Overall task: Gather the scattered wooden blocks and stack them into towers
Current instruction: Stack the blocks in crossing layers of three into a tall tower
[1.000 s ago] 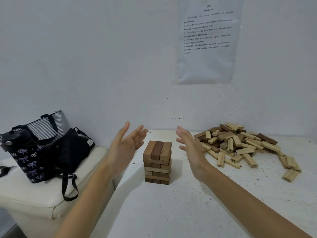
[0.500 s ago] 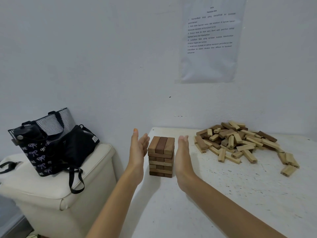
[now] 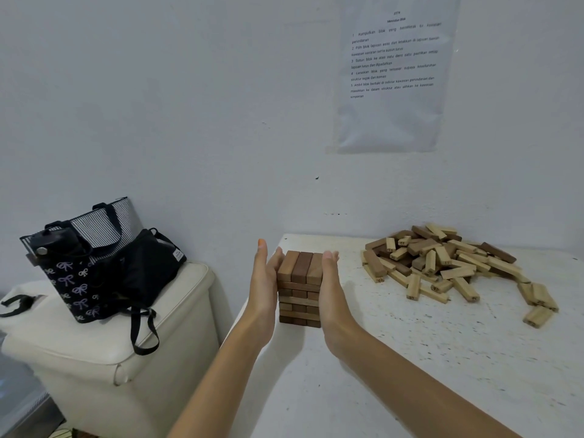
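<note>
The fingers (image 3: 261,260) of the left hand (image 3: 264,292) are straight and held together, laid flat against the left side of the tower (image 3: 300,281). The fingers (image 3: 328,263) of the right hand (image 3: 331,298) are just as straight and lie flat against its right side. Neither hand curls round anything, and the two palms face each other with the tower pressed between them. The tower is a short upright stack of brown wooden blocks in crossed layers. Three blocks lie side by side on top, running away from the camera. It stands on the white speckled tabletop (image 3: 395,358), near the left edge and toward the back. Well apart to the right, close to the wall (image 3: 189,121), a loose pile of blocks (image 3: 442,263) in light and dark wood lies jumbled, with a few strays trailing off its right end. Left of the tabletop, a cream cushioned seat (image 3: 104,352) carries a bow-print bag (image 3: 79,279) and a black bag (image 3: 151,267). A printed sheet (image 3: 395,74) hangs on the wall above.
</note>
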